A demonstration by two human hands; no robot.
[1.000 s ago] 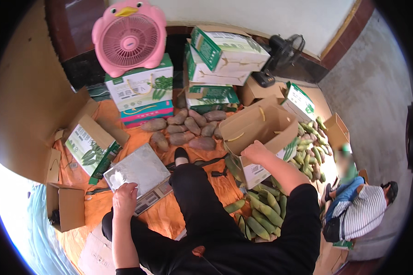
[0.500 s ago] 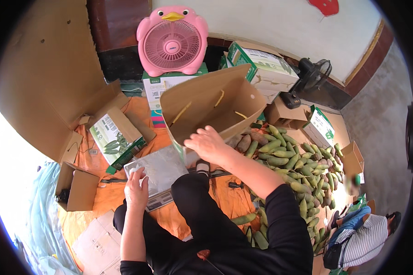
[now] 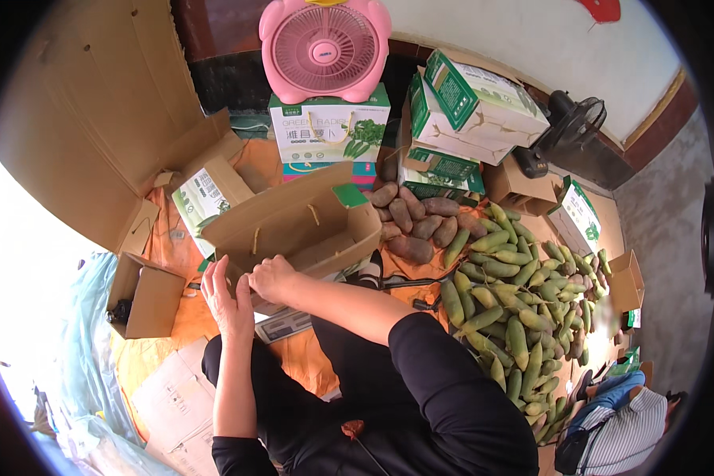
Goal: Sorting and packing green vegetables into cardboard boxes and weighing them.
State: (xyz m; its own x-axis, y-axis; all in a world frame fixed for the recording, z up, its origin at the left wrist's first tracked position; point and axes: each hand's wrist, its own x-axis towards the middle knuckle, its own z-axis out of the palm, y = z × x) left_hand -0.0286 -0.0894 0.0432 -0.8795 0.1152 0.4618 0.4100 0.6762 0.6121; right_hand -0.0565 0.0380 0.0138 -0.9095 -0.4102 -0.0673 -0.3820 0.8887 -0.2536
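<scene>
Floor workspace, orange sheet (image 3: 174,317) spread over it, white wall with a dark skirting at the back, grey concrete at right. Far left is blown out by glare, nothing readable there; a big flattened cardboard sheet (image 3: 79,119) leans above it. Small open brown box (image 3: 147,297) sits left on the sheet, contents dark and unclear. Flat papers (image 3: 174,397) lie near the bottom left.

Left hand (image 3: 226,297) is pressed flat, fingers extended, against the near lower edge of the brown carton (image 3: 293,226); not a full grasp from what shows. Right hand (image 3: 271,276) is just beside it, fingers curled onto the same edge, pinching the carton's rim. The carton lies tipped on its side right in front of the hands, open mouth toward the person, interior mostly shadowed. A scale (image 3: 282,324) is largely hidden under the carton and the forearm, only a corner visible.

Behind: green-and-white boxes (image 3: 329,127) stacked, pink fan (image 3: 325,47) on top. Centre-right: brownish tubers (image 3: 416,226), then a big pile of green vegetables (image 3: 523,309), exact kind hard to tell. Black fan (image 3: 571,127) at back right. Another person (image 3: 627,428) is cut off at the bottom right.
</scene>
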